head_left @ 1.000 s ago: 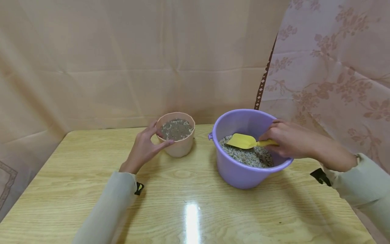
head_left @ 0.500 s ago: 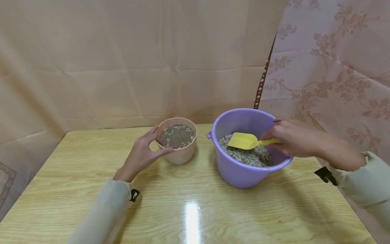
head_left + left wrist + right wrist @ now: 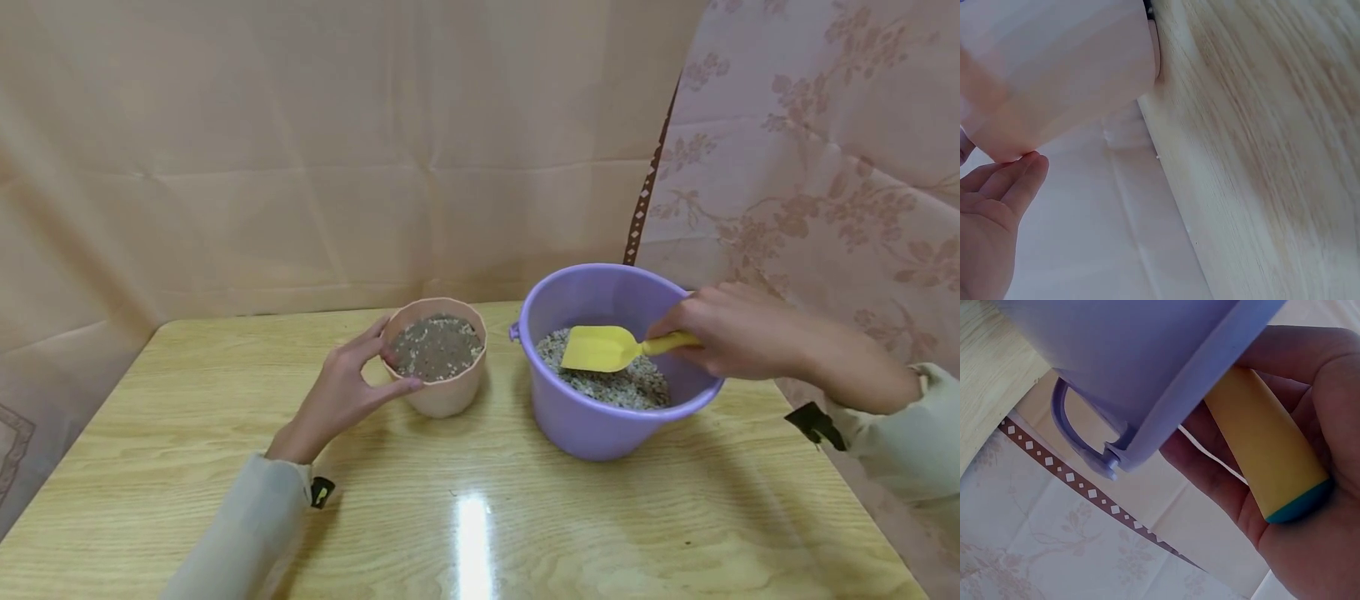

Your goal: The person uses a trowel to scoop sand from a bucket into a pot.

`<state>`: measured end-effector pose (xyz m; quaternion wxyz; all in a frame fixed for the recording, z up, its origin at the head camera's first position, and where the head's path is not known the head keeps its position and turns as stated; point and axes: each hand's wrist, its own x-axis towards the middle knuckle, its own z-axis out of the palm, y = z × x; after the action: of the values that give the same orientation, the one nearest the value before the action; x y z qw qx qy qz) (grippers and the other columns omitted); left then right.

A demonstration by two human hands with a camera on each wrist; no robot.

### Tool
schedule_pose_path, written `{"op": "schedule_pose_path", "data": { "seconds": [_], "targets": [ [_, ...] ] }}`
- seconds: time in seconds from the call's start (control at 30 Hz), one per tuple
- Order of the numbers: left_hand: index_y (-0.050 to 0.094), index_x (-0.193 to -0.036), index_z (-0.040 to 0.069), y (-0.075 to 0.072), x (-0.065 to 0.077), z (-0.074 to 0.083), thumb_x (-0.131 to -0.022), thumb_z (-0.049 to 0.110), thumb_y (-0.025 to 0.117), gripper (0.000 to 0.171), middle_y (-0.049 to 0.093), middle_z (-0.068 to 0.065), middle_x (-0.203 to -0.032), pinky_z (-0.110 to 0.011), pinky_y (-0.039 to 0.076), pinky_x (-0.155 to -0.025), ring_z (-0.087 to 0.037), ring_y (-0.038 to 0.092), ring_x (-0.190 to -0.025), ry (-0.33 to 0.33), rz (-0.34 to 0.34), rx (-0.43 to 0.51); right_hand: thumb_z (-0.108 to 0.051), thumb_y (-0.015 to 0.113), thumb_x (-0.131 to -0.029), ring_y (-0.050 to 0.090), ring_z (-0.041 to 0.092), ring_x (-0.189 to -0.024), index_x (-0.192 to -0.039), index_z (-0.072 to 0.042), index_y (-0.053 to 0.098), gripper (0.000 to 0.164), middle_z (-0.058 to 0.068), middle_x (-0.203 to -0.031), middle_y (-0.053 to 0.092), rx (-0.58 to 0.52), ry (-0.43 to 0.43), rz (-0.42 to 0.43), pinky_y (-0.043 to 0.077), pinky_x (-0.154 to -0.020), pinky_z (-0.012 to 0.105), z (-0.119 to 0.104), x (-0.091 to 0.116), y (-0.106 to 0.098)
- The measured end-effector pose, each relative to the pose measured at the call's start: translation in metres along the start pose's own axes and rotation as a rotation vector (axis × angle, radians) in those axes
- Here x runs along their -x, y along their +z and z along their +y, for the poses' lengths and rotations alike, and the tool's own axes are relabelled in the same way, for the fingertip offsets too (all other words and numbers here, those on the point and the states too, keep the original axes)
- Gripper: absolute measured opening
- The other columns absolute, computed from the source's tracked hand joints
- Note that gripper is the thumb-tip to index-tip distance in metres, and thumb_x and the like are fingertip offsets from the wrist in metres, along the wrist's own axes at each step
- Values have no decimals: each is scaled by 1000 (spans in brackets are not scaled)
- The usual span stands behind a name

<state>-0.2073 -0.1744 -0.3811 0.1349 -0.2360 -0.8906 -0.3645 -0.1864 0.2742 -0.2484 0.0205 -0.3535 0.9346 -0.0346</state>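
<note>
Purple plastic makes up the larger container, a bucket (image 3: 600,437) standing upright on the wood-grain table (image 3: 405,517), right of the scene's middle. Inside it, you have a bed of pale, speckled gravel (image 3: 645,385) lying well below the rim, with the inner wall bare above it. A small lug (image 3: 514,332) juts from the bucket's left side, and your right-wrist view shows a loop (image 3: 1067,419) on the outer wall.

Your right hand (image 3: 738,329) reaches over the bucket's right side, fingers wrapped around the handle of a yellow scoop (image 3: 600,348). The blade points left, over the gravel and within the rim; you cannot tell whether it touches the grains. Close up, the handle ends in a teal cap (image 3: 1304,505) against your palm.

To the left, and apart from the bucket, a peach pot (image 3: 446,400) with a wavy rim stands upright near the table's far edge. It holds a grey-brown fill (image 3: 437,347), with pale grains scattered mostly around its border, the surface lying below the rim. Your left hand (image 3: 337,396) grips the pot's left side, fingers and thumb spread apart at the rim.

Beyond the table hangs a beige cloth (image 3: 300,167), with a flowered cloth (image 3: 825,167) at right.
</note>
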Motion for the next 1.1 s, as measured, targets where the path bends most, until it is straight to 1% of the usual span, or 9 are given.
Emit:
{"op": "schedule_pose_path", "data": {
  "seconds": [0.1,0.27,0.53,0.67,0.9,1.0,1.1],
  "targets": [
    [58,-78,17,-1,3,1,-74,44,87,40,44,-20,-150,-61,40,-104,-38,43,-137,7,-3,9,-3,82,-78,54,-4,-58,-103,-24,78,33,-11,-89,73,7,7,6,46,-50,20,-1,0,-2],
    [58,-79,18,-3,7,3,-73,42,88,39,45,-18,-150,-61,40,-104,-36,43,-138,20,-7,18,-5,83,-77,55,-4,-61,-102,-24,78,32,-10,-91,73,18,4,18,47,-52,19,-1,2,-4],
    [56,-76,21,-3,12,5,-73,45,87,40,46,-19,-149,-60,40,-104,-36,44,-137,44,-21,9,-4,83,-77,54,-5,-60,-102,-25,78,33,-12,-90,72,15,0,18,46,-51,20,-1,3,-6],
    [56,-77,21,-4,15,6,-73,46,87,40,45,-19,-150,-59,40,-104,-37,45,-136,49,-33,11,-4,82,-78,53,-6,-60,-101,-26,77,32,-14,-88,72,18,12,-1,46,-52,20,-2,3,-8],
    [54,-78,25,-6,20,10,-73,46,87,39,44,-19,-151,-59,41,-104,-37,44,-137,42,-56,9,-4,81,-79,53,-6,-61,-101,-28,77,33,-16,-86,70,36,16,-32,46,-54,22,-1,4,-12],
    [55,-78,25,-6,21,11,-73,45,87,39,44,-19,-151,-59,42,-103,-38,45,-136,56,-56,8,-4,81,-79,54,-6,-62,-101,-28,77,33,-16,-86,71,30,21,-45,48,-55,21,-1,5,-14],
    [56,-78,23,-6,23,11,-72,43,88,38,44,-19,-151,-58,45,-101,-38,47,-134,83,-48,10,-3,81,-79,57,-7,-65,-101,-27,78,33,-15,-90,72,3,34,-67,49,-57,20,0,7,-17]
  ]
}}
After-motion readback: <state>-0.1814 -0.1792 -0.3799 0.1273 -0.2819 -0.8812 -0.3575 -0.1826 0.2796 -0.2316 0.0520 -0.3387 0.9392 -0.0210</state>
